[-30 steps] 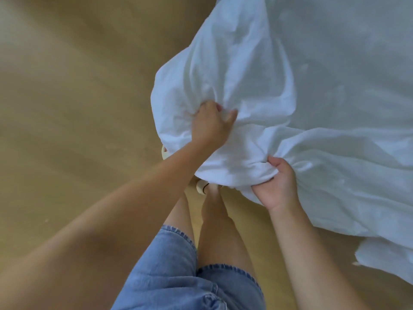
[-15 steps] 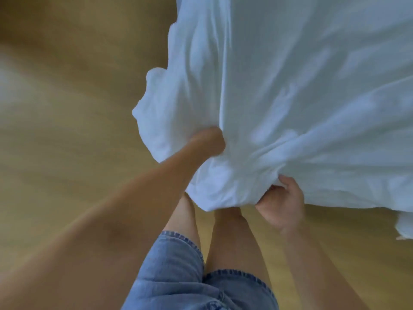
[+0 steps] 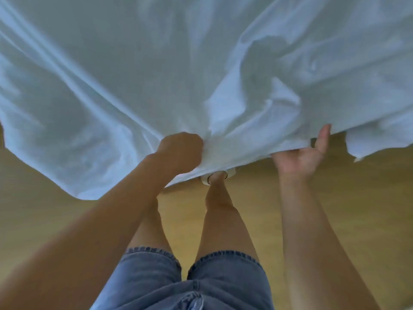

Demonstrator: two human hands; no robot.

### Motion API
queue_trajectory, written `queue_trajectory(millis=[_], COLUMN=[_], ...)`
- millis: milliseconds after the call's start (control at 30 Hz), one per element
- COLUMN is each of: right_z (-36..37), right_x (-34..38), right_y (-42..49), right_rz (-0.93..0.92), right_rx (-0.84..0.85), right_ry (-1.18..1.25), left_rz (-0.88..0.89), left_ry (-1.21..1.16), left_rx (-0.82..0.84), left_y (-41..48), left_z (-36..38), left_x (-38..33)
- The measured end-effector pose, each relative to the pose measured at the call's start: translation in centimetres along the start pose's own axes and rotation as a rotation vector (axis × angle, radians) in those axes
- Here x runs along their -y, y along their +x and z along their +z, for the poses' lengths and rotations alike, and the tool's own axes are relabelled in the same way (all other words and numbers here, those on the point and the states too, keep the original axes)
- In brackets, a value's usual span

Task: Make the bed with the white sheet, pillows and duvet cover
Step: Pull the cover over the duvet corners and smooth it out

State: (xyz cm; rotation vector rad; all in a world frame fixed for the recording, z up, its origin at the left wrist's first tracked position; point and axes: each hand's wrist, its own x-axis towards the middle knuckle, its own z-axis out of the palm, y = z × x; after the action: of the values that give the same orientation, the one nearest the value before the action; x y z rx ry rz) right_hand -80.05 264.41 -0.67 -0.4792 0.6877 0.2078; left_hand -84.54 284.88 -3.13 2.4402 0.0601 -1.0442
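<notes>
Head view, looking steeply down along the person's own body. A large white sheet (image 3: pixel 156 74) is spread in the air across the whole upper part of the picture, from the left edge to the right edge, with long folds running from the upper left toward the gathered point at the lower middle. Its lower border hangs over the wooden floor (image 3: pixel 357 198), and a loose corner droops at the far right.

The left hand (image 3: pixel 181 153) is closed into a fist at the lower middle of the cloth, with the fabric bunched tightly inside it; creases radiate from this grip. The left forearm runs from the lower left corner up to the fist.

The right hand (image 3: pixel 301 157) is turned palm up at the lower border of the cloth, to the right of the fist. Its thumb stands straight and free beside the hem, and the palm is bare. The fingers pass behind the cloth edge and are hidden, so whether they pinch the fabric or merely support it cannot be told.

Below the hands are two bare legs and blue denim shorts (image 3: pixel 190 283) with frayed hems. One foot in pale footwear (image 3: pixel 214 176) shows just under the sheet's border, between the two hands. The picture is slightly blurred throughout.
</notes>
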Motion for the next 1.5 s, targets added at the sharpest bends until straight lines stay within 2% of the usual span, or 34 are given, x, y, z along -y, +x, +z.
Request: queue_trajectory(millis=[67,100,133,167,200,267,333,433,500,533,567,633,667,700,733,767,800,833,900,967,1000,1033,1100,1167,1200,1233,1267,1300,1333,1367,1400,1433,1467,1500], right_z=[-1.3,-1.6,-1.7,-2.1,-2.7,-4.3,-5.8,-7.4,-7.1,-6.5,-5.6,-4.2,-3.8,-3.8,-4.2,-4.9,-6.0,-7.3,-9.5,-11.1,-11.3,-10.9,-8.9,-6.2,-4.8,-3.6,-3.0,-2.9,-3.0,-3.3,-3.7,-3.9,-4.1,-4.5], right_x=[3.3,4.4,5.3,6.8,8.5,12.4,16.3,21.1,24.3,25.9,27.2,28.8,29.2,29.4,29.5,29.6,29.8,30.1,31.2,32.5,33.2,33.9,35.3,37.7,39.2,40.9,42.7,44.7,46.4,47.4,47.7,47.1,45.9,44.2], right_y=[0.0,0.0,0.0,0.2,0.5,1.1,1.4,2.1,3.0,3.4,3.6,3.8,3.4,2.9,2.5,2.0,1.4,0.9,0.5,1.2,2.0,3.0,5.6,8.4,9.9,11.0,11.9,12.6,12.6,12.0,11.2,10.3,9.3,8.7], right_rz=[0.069,0.124,0.159,0.163,0.144,0.073,0.063,-0.007,-0.085,-0.115,-0.13,-0.105,-0.078,-0.046,-0.013,0.024,0.083,0.164,0.235,0.103,0.045,0.018,-0.007,-0.079,-0.125,-0.178,-0.26,-0.364,-0.476,-0.579,-0.665,-0.711,-0.687,-0.585], right_rx=[0.039,0.081,0.112,0.094,0.042,-0.027,-0.027,-0.051,-0.014,0.033,0.08,0.195,0.246,0.251,0.216,0.171,0.146,0.156,0.108,-0.076,-0.137,-0.129,-0.112,-0.228,-0.319,-0.373,-0.401,-0.458,-0.55,-0.679,-0.792,-0.844,-0.812,-0.729], right_ry=[-0.199,-0.323,-0.42,-0.47,-0.482,-0.417,-0.268,0.129,0.336,0.363,0.34,0.163,-0.027,-0.277,-0.557,-0.792,-0.913,-0.892,-0.479,-0.111,-0.014,0.056,0.047,-0.048,-0.04,0.04,0.139,0.216,0.231,0.164,0.007,-0.218,-0.509,-0.837], left_rz=[0.048,0.136,0.203,0.217,0.197,0.201,0.261,0.223,0.176,0.159,0.135,0.093,0.095,0.089,0.055,0.039,0.058,0.092,0.204,0.257,0.278,0.299,0.348,0.363,0.346,0.331,0.33,0.363,0.419,0.469,0.493,0.486,0.44,0.393], left_ry=[-0.217,-0.334,-0.416,-0.454,-0.417,-0.173,0.0,0.135,0.243,0.235,0.117,-0.445,-0.722,-0.895,-1.002,-1.007,-0.871,-0.682,-0.337,-0.118,-0.018,0.108,0.379,0.559,0.629,0.686,0.704,0.675,0.565,0.385,0.189,0.023,-0.07,-0.018], left_rx=[-0.289,-0.393,-0.357,-0.24,-0.115,0.051,0.168,0.517,0.551,0.488,0.378,0.156,0.128,0.154,0.197,0.244,0.252,0.229,0.213,0.402,0.542,0.653,0.754,0.791,0.771,0.676,0.486,0.219,-0.066,-0.262,-0.315,-0.209,-0.016,0.165], left_y=[1.2,1.9,2.9,4.0,5.2,7.5,8.6,8.6,8.5,8.8,9.2,10.4,11.3,12.1,13.0,14.0,14.6,14.9,15.0,14.5,14.3,14.3,15.0,16.1,16.7,17.4,18.4,19.7,20.9,21.9,23.1,24.0,24.8,25.4], left_z=[-0.2,-0.2,-0.2,-0.1,0.1,0.8,0.7,-0.1,-0.6,-1.0,-1.2,-1.4,-1.8,-2.3,-2.6,-2.6,-2.5,-2.2,-1.2,-0.9,-1.1,-1.6,-2.5,-3.5,-4.0,-4.6,-5.2,-5.8,-6.2,-6.4,-6.3,-5.8,-4.8,-3.4], left_x=[-4.6,-8.0,-11.6,-15.1,-18.4,-23.1,-26.2,-29.0,-30.0,-30.8,-32.0,-35.5,-37.6,-39.8,-41.6,-43.1,-44.4,-45.4,-46.4,-46.1,-45.8,-45.7,-46.1,-47.8,-48.8,-49.8,-50.6,-51.4,-52.7,-54.3,-56.1,-58.2,-60.1,-61.7])
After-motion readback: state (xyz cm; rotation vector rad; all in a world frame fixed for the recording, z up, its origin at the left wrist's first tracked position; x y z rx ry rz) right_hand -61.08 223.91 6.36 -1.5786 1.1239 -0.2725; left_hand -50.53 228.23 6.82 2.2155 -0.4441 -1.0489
